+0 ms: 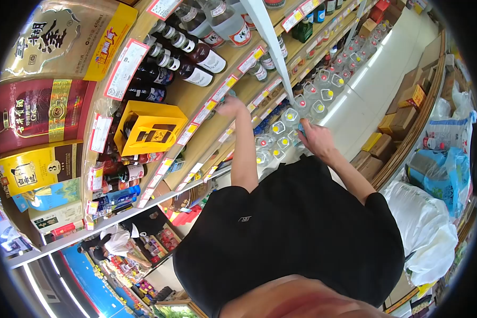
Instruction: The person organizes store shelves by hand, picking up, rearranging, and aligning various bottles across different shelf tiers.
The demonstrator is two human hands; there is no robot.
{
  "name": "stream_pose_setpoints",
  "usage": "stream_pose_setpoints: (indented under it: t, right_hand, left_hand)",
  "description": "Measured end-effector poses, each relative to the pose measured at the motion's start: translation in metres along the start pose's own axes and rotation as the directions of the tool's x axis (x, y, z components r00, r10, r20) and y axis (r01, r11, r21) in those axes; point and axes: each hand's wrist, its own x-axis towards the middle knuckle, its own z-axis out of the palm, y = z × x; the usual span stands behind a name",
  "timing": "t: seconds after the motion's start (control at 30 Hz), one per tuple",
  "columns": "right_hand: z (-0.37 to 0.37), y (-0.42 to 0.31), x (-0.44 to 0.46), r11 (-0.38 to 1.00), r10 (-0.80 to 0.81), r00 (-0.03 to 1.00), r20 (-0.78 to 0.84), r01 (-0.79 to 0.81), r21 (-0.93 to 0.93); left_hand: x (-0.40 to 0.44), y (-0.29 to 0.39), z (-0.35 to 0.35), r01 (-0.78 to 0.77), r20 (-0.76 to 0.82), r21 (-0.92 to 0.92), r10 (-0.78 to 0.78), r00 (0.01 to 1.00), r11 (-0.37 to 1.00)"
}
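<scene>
My left hand [231, 106] is at the front edge of a wooden shelf [204, 87], by the price labels [217, 95]. Its fingers are bent, with a small bluish-green patch at their tips that I cannot make out. My right hand [317, 138] is held closed above the floor, beside large clear bottles [290, 115] with yellow and red caps. A bit of blue-green material [301, 127] shows at its fingers, too small to name. Dark bottles with white labels [213, 61] stand on the shelf above my left hand.
Boxed liquor [42, 108] fills the left shelves, with a yellow carton [151, 128] among bottles. A white shelf post [273, 45] rises between bays. On the right lie cardboard boxes [403, 114] and white plastic bags [421, 228]. People [116, 241] are in the background at lower left.
</scene>
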Motion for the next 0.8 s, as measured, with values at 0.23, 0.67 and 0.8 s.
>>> stream_pose_setpoints:
  t: [0.23, 0.67, 0.8]
  right_hand:
    - [-0.003, -0.017, 0.053, 0.998, -0.061, 0.998, 0.011, 0.061, 0.012]
    - [0.037, -0.093, 0.224, 0.905, -0.392, 0.917, -0.072, 0.371, -0.207]
    - [0.056, -0.102, 0.254, 0.872, -0.438, 0.898, -0.040, 0.414, -0.263]
  left_hand:
    - [0.007, -0.036, 0.021, -0.111, -0.129, 0.137, 0.129, 0.983, 0.984]
    - [0.030, -0.077, -0.030, -0.089, 0.370, -0.316, 0.209, 0.905, 0.944]
    - [0.032, -0.069, -0.058, -0.064, 0.529, -0.239, 0.185, 0.828, 0.969]
